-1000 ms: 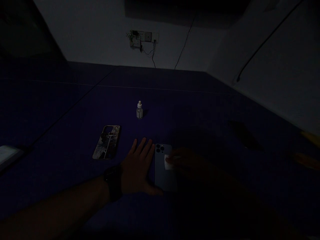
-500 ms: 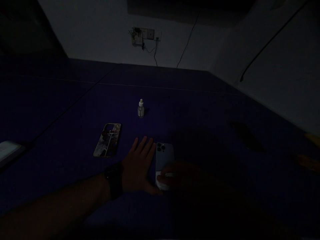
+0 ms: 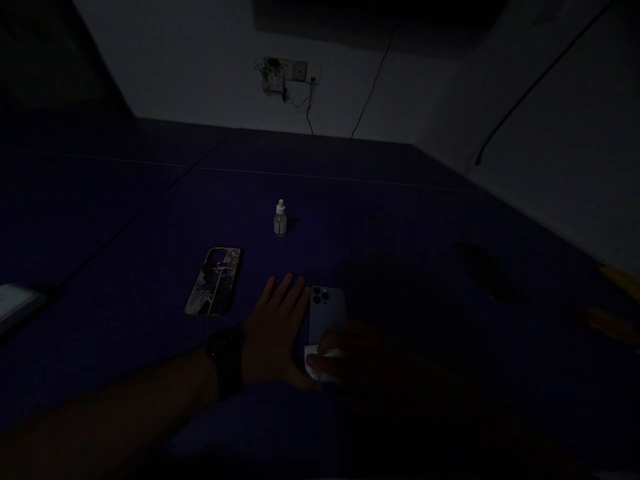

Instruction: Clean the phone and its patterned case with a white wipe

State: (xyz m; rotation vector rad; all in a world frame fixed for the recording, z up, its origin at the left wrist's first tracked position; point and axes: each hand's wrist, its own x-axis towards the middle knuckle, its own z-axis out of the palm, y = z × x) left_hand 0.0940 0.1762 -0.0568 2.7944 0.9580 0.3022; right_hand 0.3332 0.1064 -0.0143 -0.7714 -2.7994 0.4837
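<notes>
A light blue smartphone [image 3: 326, 320] lies back up on the dark blue surface, its camera lenses at the far end. My left hand [image 3: 274, 333] rests flat beside the phone's left edge, fingers spread, a black watch on the wrist. My right hand [image 3: 353, 350] is in deep shadow over the phone's near end. Its fingers press a white tissue or cloth [image 3: 312, 363] against the phone's back. To the left lies a phone case [image 3: 214, 281] with a dark printed pattern. Beyond the hands stands a small dropper bottle [image 3: 280, 221] with a white cap.
At the left edge lies a white object [image 3: 17, 303], partly cut off. A dark flat object [image 3: 490, 272] lies to the right, with dim orange-yellow items [image 3: 613, 325] farther over. Sockets with cables [image 3: 299, 71] are on the back wall. The room is very dark.
My right hand and the white tissue or cloth have shifted slightly left across the phone's near end. My left hand stays flat in place; the view has moved a little.
</notes>
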